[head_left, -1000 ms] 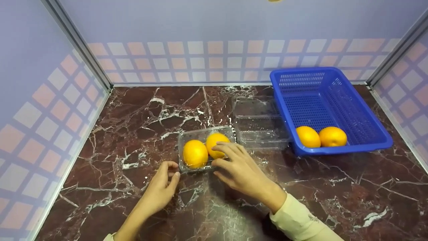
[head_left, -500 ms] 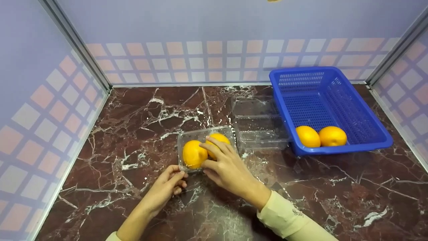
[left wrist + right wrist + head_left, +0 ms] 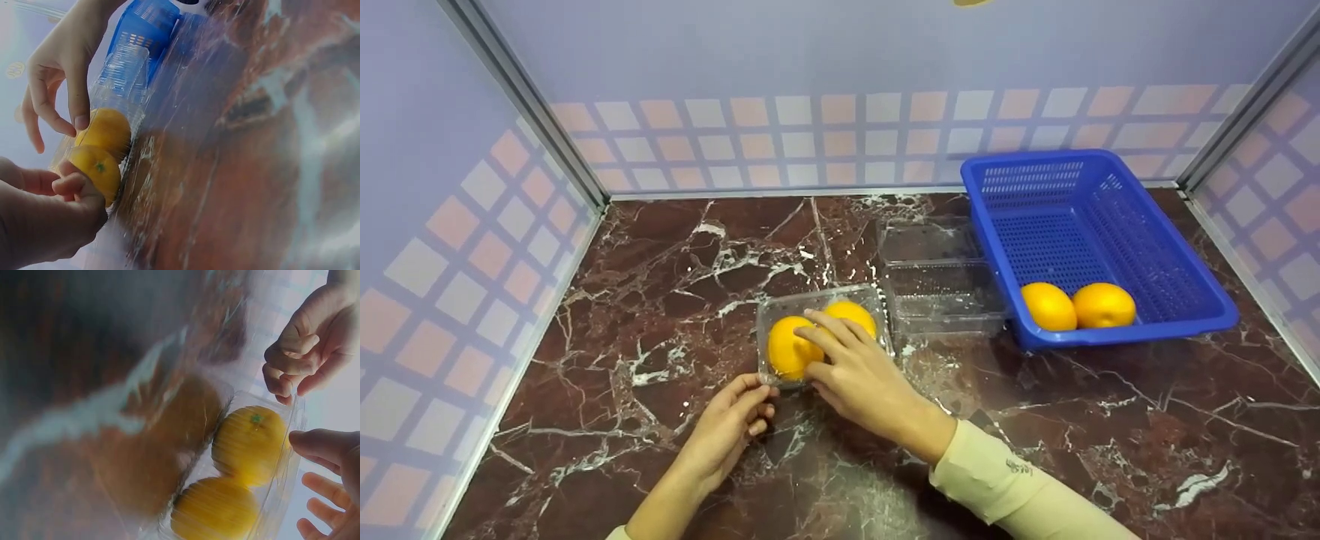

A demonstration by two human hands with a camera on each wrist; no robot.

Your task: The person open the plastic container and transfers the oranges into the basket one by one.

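Note:
Two oranges sit side by side in a clear plastic fruit box (image 3: 780, 305), the left orange (image 3: 786, 351) nearer me than the right orange (image 3: 855, 315). At the box's near left corner, my left hand (image 3: 727, 420) pinches the rim between thumb and bent fingers. Over the fruit lies my right hand (image 3: 866, 379), its loosely bent fingers spread above both oranges and its fingertips at the left one. In the right wrist view the thumb (image 3: 323, 444) meets the upper side of the left orange (image 3: 250, 444). Part of the right orange is hidden behind the right hand's fingers in the head view.
A second clear plastic box (image 3: 937, 281), its lid laid back, lies right of the first. Beside it stands a blue perforated basket (image 3: 1166, 247) holding two more oranges (image 3: 1102, 305). Tiled-pattern panels wall in the dark marble-look tabletop (image 3: 675, 255) at the back and sides.
My right hand has moved left from the right orange to over the left one. The left hand has closed onto the box's near corner. The oranges have barely moved.

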